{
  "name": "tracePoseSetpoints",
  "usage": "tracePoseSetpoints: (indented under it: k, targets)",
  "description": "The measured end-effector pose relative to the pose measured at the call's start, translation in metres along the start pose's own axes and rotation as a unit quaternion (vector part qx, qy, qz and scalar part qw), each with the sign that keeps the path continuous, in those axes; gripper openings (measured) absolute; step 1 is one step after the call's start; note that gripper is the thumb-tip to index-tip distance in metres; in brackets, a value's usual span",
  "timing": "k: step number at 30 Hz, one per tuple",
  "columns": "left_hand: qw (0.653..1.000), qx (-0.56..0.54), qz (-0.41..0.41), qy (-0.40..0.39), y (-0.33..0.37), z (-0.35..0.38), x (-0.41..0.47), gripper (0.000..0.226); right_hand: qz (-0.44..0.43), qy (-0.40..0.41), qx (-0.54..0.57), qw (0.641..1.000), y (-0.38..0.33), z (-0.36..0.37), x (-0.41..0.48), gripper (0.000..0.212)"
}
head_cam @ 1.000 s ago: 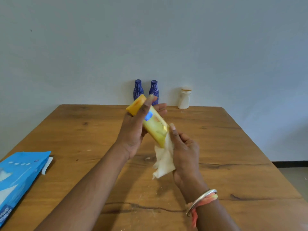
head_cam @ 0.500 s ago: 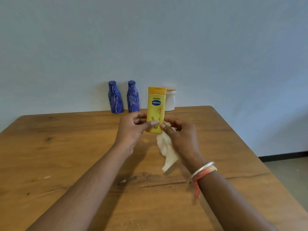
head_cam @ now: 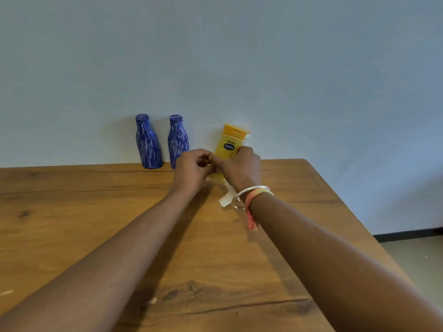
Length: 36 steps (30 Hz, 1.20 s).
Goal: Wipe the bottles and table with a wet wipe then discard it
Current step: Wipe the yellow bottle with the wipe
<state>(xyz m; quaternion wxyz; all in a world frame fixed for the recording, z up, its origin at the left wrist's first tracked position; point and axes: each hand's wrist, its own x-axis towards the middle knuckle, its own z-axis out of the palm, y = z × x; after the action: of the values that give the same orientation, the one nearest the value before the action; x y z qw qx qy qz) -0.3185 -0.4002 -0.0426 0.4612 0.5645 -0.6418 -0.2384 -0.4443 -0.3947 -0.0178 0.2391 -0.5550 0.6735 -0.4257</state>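
Observation:
A yellow lotion bottle [head_cam: 229,146] stands almost upright, leaning a little right, near the back of the wooden table [head_cam: 96,212]. Both hands meet at its lower half. My left hand [head_cam: 193,172] pinches its base from the left. My right hand [head_cam: 241,167] wraps its right side and also holds a white wet wipe [head_cam: 227,198], which hangs below the wrist. Two blue patterned bottles [head_cam: 147,142] [head_cam: 177,140] stand against the wall to the left. The white bottle is hidden behind the yellow one, except for a sliver of its cap [head_cam: 248,135].
The pale wall [head_cam: 239,56] rises right behind the bottles. The table's right edge [head_cam: 340,207] slants down toward me, with floor and dark skirting [head_cam: 407,234] beyond it.
Both hands have carried the yellow bottle away from me to the back of the table, beside the blue bottles. It went from tilted in the air to nearly upright. The view swung right.

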Motion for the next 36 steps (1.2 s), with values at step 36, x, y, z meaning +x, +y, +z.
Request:
tracePoseSetpoints:
  k: [36]
  targets:
    - [0.988,-0.085,-0.127,-0.029,-0.009,0.030,0.017,0.044,0.036,0.020,0.104,0.994,0.006,0.039,0.016,0.044]
